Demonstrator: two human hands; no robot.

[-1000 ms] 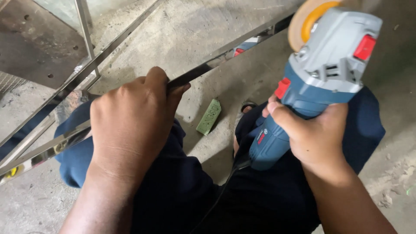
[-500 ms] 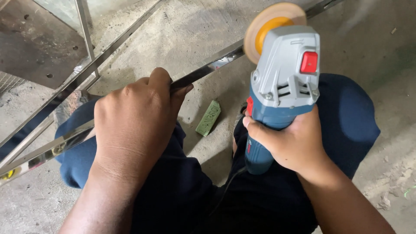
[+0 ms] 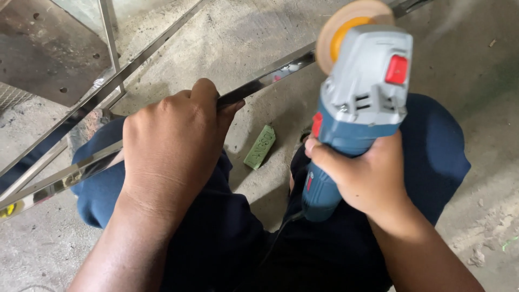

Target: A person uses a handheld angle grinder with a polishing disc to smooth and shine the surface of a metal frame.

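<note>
Both forearms bare, no sleeves in view, no gloves, no rings, no watch. Left hand (image 3: 170,146) broad, knuckles and fine creases across wrist plain to see. Right hand (image 3: 365,181) bare too, short nails showing on fingertips. Legs in dark navy trousers (image 3: 216,238), plain cloth, no pattern, soft folds over both knees. Cloth darker, near black, in shade between thighs. Knees rounded, lighter blue where daylight falls. Feet hidden under legs, footwear not visible.
</note>
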